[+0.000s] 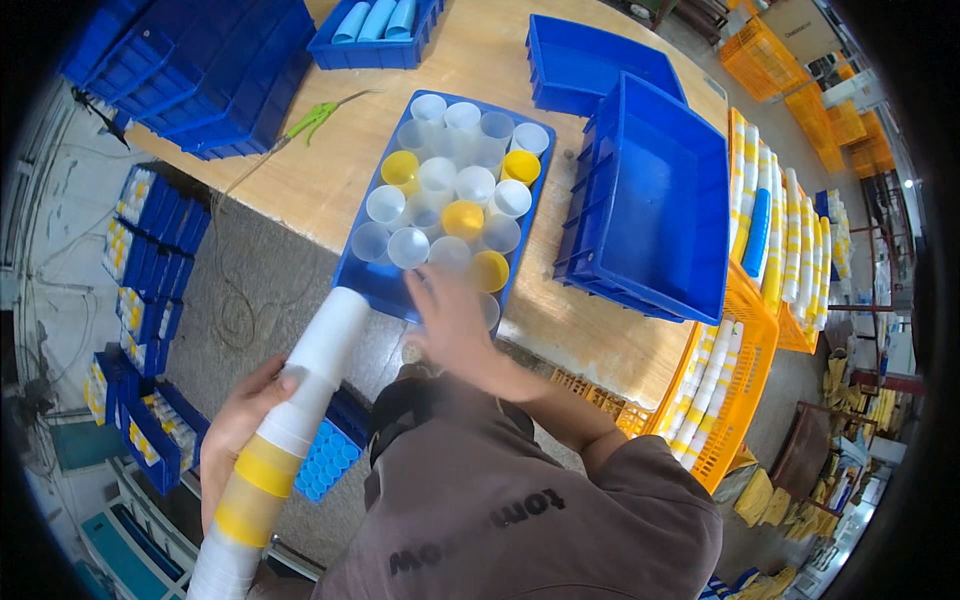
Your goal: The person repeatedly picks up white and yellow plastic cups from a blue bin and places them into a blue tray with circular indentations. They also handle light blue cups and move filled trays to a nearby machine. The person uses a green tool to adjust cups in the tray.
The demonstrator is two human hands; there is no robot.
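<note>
Our left hand (240, 410) was wrapped around a long stack of nested cups (315, 350), which slanted from beside our body up toward the near left corner of a blue tray (375, 288); its upper end was white, with yellow and pale bands lower down. Our right hand (455, 325) reached over the near edge of that tray, blurred, with some fingers spread apart, and we could not tell whether it had closed on a cup or only hovered among them. The standing cups (408, 247) filled most of the tray in close rows, mouths up, whitish or clear except for four yellow ones. The tray itself sat on our wooden desk (640, 355), its near end at the edge closest to us. To its right we had a deep blue bin (650, 200), with a shallower blue bin (600, 65) behind it. To the left lay green-handled snips (314, 120), near a pile of blue bins (200, 75), and farther back stood a small blue box (370, 57) of light blue rolled pieces. Beyond the desk's right edge, an orange crate (750, 365) held white and yellow stacks (705, 400).
</note>
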